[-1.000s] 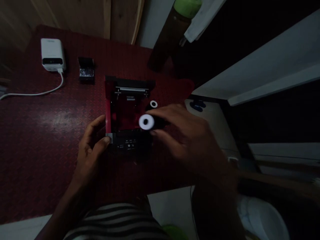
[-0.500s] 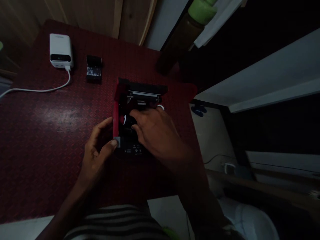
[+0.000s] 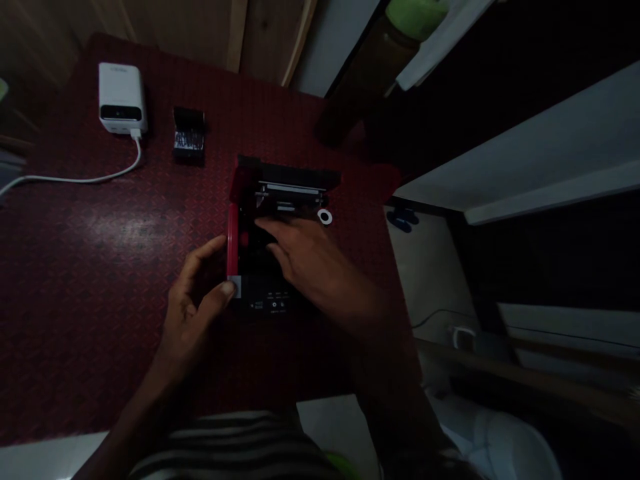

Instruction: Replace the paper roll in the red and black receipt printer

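A red and black printer-like device (image 3: pixel 233 237) stands with its lid (image 3: pixel 295 179) raised on the table. My left hand (image 3: pixel 193 293) steadies its left side, thumb on the grey front corner and a finger against the red wall. My right hand (image 3: pixel 310 257) reaches down into the opened body, index finger and thumb curved over the dark middle. Whatever lies between those fingers is lost in shadow. Just beyond the right hand, a white ring (image 3: pixel 325 217) with a dark centre shows at the device's right side. Small printed symbols mark the black front panel (image 3: pixel 273 303).
A white power bank (image 3: pixel 121 100) with a plugged-in white cable (image 3: pixel 80 181) lies at the back left. Beside it is a small black, curled piece (image 3: pixel 189 133). A tall dark bottle with a green cap (image 3: pixel 413 19) stands at the table's back right.
Between my right fingers, the black roll's white-rimmed end has dropped out of sight. My right index finger reaches slightly farther left, and the ring on the right shows fully. My left hand stays put.
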`<state>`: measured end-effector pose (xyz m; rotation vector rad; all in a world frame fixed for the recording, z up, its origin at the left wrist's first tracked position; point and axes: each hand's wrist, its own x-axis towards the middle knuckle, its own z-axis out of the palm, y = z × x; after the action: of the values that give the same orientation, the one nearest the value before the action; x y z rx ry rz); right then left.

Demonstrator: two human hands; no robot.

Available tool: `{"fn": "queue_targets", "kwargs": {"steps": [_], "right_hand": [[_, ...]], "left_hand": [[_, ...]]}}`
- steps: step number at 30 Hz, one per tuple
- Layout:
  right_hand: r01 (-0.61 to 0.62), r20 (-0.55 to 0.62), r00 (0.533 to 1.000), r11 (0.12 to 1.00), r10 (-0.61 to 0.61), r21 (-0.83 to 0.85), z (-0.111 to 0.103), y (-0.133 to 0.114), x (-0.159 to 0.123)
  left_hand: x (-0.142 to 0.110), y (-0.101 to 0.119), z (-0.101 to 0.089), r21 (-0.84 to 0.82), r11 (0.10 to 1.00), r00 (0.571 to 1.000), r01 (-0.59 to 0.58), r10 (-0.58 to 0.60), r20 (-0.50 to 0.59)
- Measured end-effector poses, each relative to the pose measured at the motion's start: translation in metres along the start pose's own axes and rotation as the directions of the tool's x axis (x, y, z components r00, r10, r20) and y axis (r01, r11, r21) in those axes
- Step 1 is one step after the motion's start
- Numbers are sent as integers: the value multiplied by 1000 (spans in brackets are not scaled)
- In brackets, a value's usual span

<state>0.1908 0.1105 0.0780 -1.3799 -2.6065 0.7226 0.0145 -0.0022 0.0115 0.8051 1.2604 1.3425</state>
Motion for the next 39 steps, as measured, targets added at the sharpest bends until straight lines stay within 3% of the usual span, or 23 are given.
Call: {"fn": "queue_targets", "kwargs": {"steps": [4,7,12,15,19,22,26,32,39], "right_hand": [[201,-5,979,958,-204,203,-13,8,-19],[265,-45,964,937,-261,229,-12,12,-25],[271,-181,955,943,-236,195,-2,12,-27],[249,-286,938,956,-198,156,2,9,-34],[225,-347,919,972,-190,62,9,5,-47],[224,-371,902,974,-221,-37,15,4,-54],[216,-433,868,970,-242,-110,24,3,-61],[178,-561,779,956,-281,-232,33,-2,-75],[104,-619,757,975,-207,-198,36,-6,-77]], "left_hand": [[1,-1,-1,9,1000,1000,-27,27,5],[1,-4,-3,15,999,1000,-29,29,-5],[1,0,-6,14,1000,998,2,-1,-57],[11,15,0,162,983,978,-84,112,-175],[45,41,18,244,931,942,-271,309,-132],[73,55,32,264,916,940,-302,333,-80],[90,63,43,240,925,937,-294,329,-119],[62,53,33,211,937,945,-278,306,-113],[26,28,15,187,982,990,-41,64,-123]]}}
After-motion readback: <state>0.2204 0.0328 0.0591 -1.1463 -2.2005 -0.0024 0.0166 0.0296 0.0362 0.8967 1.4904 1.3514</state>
